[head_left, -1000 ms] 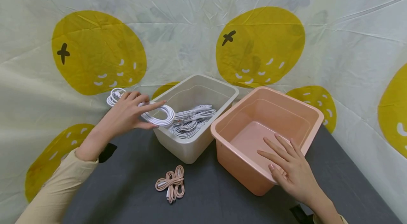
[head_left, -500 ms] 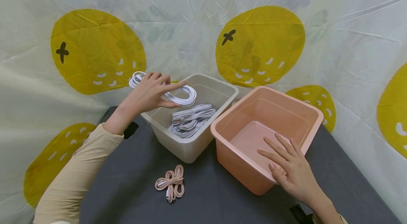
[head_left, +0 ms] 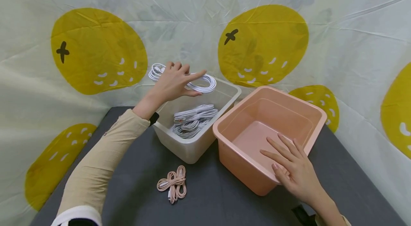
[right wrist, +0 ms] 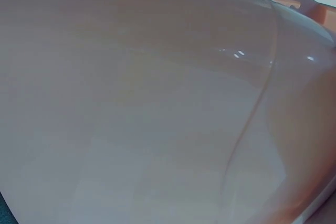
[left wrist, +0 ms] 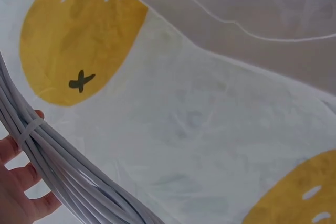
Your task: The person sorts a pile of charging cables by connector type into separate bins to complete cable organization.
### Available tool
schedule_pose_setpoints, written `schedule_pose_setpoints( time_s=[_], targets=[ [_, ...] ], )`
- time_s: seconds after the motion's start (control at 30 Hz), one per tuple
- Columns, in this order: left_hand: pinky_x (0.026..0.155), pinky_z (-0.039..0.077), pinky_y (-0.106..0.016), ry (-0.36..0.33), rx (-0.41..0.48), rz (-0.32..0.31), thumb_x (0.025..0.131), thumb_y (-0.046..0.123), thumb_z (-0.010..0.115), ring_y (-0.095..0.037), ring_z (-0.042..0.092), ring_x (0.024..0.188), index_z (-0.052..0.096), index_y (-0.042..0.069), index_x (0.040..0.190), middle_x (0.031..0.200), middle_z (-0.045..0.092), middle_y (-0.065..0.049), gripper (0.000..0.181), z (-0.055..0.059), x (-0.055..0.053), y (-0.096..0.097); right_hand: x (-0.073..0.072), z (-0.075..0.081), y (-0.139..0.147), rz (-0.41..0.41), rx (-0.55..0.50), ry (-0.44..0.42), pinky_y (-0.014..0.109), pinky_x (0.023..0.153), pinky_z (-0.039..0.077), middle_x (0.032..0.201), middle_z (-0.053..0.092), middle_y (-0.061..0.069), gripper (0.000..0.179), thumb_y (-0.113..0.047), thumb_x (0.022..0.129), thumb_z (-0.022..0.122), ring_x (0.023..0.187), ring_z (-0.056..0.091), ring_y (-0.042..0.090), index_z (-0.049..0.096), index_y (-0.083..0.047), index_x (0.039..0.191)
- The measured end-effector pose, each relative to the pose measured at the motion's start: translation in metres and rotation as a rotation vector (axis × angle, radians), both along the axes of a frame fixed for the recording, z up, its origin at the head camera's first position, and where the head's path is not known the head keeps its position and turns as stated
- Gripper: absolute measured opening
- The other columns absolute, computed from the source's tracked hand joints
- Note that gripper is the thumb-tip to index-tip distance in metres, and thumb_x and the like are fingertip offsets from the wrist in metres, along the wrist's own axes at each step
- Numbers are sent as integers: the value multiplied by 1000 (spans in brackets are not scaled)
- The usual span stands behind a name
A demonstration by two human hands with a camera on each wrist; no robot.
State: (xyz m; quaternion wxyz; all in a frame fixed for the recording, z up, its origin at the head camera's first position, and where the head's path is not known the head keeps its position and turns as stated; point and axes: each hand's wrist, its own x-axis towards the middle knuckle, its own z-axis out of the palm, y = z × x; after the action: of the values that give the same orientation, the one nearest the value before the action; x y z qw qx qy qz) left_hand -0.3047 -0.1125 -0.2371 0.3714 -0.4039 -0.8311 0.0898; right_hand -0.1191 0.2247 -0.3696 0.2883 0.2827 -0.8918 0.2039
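One cloth with yellow fruit [head_left: 186,40] hangs behind one dark desk [head_left: 135,183]. Two tubs: a peach tub [head_left: 245,172] under the right hand [head_left: 295,170], its spread fingers holding nothing; a pale tub [head_left: 187,152] below the left hand [head_left: 174,82], containing piled white cords [head_left: 195,119], number unclear. The left hand pinches one white cable [head_left: 212,84], long axis sideways, left end slightly higher, middle hidden. One pink cable [head_left: 174,183] lies between the hands, nearer the person.

Beige sleeve [head_left: 96,162], white band [head_left: 77,212], black wrist piece [head_left: 154,118]
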Motion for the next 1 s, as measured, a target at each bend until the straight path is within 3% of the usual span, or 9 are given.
schedule_pose_setpoints(
  time_s=[0.2,0.4,0.8,1.0],
  targets=[
    [62,32,-38,35,38,78,74,63,55,-26,44,66,44,32,130,80,51,-10,65,-2,-16,14,0,0,-1,-3,-4,-4,38,112,1,139,41,-1,32,-20,84,52,136,23,20,61,-21,115],
    [61,32,-38,29,109,127,75,63,52,-28,47,65,46,30,128,77,54,-13,63,-2,-31,23,-1,0,-1,-5,-5,-3,37,112,2,136,45,5,32,-20,83,53,136,23,20,61,-21,114],
    [73,34,-48,-160,185,260,79,60,49,-37,50,85,45,28,128,92,56,-22,59,-10,-50,42,-1,0,-1,2,-13,18,37,112,3,138,43,0,32,-20,84,52,135,24,20,61,-21,114],
    [78,33,-51,-215,180,328,80,59,49,-38,52,88,44,25,126,95,58,-23,57,-17,-59,46,-2,-1,-1,14,-17,38,37,112,3,137,43,1,31,-23,86,50,135,25,21,62,-20,114]
  ],
)
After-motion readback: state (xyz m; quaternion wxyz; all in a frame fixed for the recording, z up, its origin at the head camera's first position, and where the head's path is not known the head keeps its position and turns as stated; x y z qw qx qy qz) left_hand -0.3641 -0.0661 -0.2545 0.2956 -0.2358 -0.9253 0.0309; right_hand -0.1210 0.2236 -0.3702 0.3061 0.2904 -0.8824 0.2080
